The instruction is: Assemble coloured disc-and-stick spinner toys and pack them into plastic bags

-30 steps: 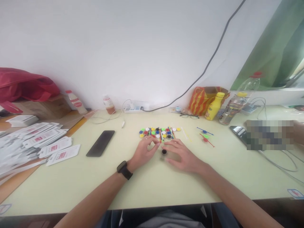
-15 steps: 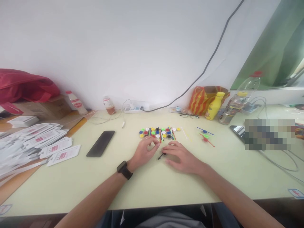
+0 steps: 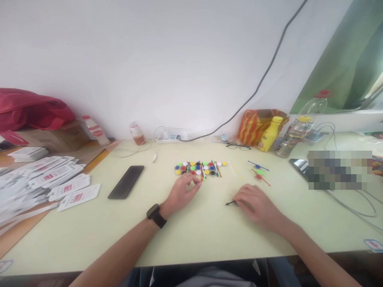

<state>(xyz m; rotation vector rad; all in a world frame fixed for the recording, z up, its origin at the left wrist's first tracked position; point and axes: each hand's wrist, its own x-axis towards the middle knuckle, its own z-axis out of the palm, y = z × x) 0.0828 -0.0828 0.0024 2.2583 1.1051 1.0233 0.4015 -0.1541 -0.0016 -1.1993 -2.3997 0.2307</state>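
The thumb and forefinger of my left hand [image 3: 183, 193] come together at the near edge of a group of small coloured discs [image 3: 198, 172]. Whatever may be between these fingertips is too small to make out. Thin coloured sticks [image 3: 202, 170] lie among the discs. To the right, my right hand [image 3: 254, 203] pinches a black arrow-tipped stick [image 3: 230, 203], its tip pointing left; the fingers cover its other end. Beyond that hand lie a blue arrow-tipped stick [image 3: 257, 165] and a red one [image 3: 261, 177], with a green disc [image 3: 259, 172] between them.
A phone [image 3: 127, 182] lies left of my left hand, with white badge cards [image 3: 68, 185] farther left. Along the wall stand a power strip [image 3: 167, 138], a striped bag [image 3: 249, 126], a yellow bottle [image 3: 269, 134] and a clear bottle [image 3: 291, 137]. Glasses [image 3: 238, 146] lie before the bag.
My right hand has moved right and toward me, away from my left hand, carrying the black arrow-tipped stick. Its fingers have closed. My left hand has hardly moved.
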